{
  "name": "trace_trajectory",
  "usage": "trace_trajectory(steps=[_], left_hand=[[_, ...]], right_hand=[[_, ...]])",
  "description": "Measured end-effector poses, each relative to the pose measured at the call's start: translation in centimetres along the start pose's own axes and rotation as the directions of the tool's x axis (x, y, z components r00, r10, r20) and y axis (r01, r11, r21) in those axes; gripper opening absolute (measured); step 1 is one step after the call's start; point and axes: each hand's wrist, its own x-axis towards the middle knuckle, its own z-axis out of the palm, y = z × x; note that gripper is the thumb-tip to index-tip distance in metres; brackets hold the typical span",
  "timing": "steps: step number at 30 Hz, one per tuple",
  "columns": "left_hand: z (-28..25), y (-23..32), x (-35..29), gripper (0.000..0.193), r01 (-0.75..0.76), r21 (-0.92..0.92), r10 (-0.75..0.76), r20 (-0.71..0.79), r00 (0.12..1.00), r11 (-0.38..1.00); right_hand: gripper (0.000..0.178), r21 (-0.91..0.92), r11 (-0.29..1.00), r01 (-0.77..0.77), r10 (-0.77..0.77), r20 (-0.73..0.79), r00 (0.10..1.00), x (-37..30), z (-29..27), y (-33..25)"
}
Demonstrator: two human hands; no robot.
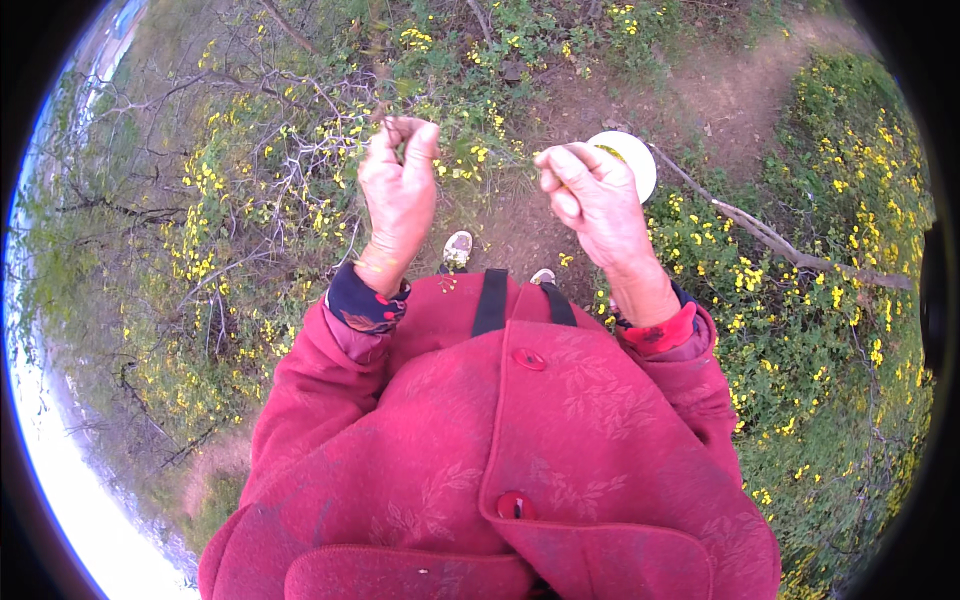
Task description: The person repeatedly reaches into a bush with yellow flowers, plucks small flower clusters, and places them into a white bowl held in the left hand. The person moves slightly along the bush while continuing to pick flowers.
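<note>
My left hand [398, 190] is raised in front of me, its fingers curled closed around a thin stem or twig at the edge of a yellow-flowered shrub [330, 215]. To its right, my right hand [598, 200] is closed in a pinch, thumb against fingers; what is between the fingertips is too small to make out. Just past the right hand shows a round white container [642, 172] with some yellow inside. The hand covers part of it, and I cannot tell whether it stands on the ground or is held.
Thorny, bare grey branches [285, 175] spread on the left. A long dead branch [770, 238] slants across the right, over bushes with yellow flowers [860, 215]. A bare dirt path [730, 100] runs to the upper right. My shoes [457, 247] stand on soil below.
</note>
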Motion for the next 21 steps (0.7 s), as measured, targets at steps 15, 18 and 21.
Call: trace_trajectory(steps=[15,18,21], left_hand=[[1.1,1.6,0.3,0.012,-0.011,-0.546,-0.104,-0.179,0.978,0.838],[0.8,1.8,0.1,0.012,-0.026,-0.519,-0.087,-0.192,0.977,0.854],[0.1,1.6,0.4,0.012,-0.02,-0.552,-0.11,-0.201,0.973,0.834]], right_hand=[[0.035,-0.199,0.974,-0.108,0.11,-0.002,0.994,-1.0,3.5,3.5],[0.021,-0.102,0.987,-0.122,0.113,-0.087,0.99,-0.9,3.7,3.7],[0.019,-0.054,0.993,-0.107,0.104,-0.068,0.992,-1.1,3.5,4.0]])
